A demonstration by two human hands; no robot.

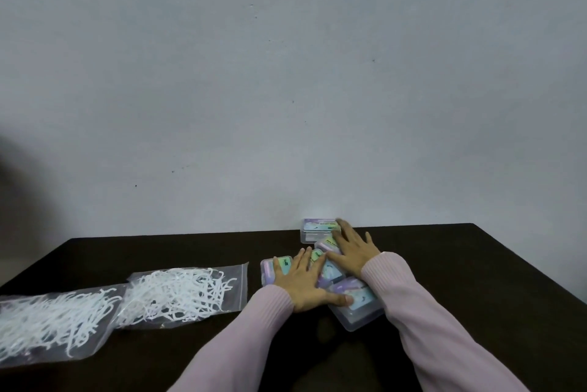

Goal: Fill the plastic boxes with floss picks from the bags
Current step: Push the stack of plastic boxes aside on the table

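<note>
Two bags (120, 306) of floss picks, five plastic boxes (355, 302) (lids shut) — both hands flat.

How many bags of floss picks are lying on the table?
2. One bag lies left of the hands, beside the boxes; the other bag lies further left, cut by the picture's edge, its right end under the first bag.

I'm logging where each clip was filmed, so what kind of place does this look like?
Probably a plain room at home or a small packing workspace; it can't be pinned down further. A dark table stands against a bare pale wall, holding clear bags of floss picks and small plastic boxes.
</note>
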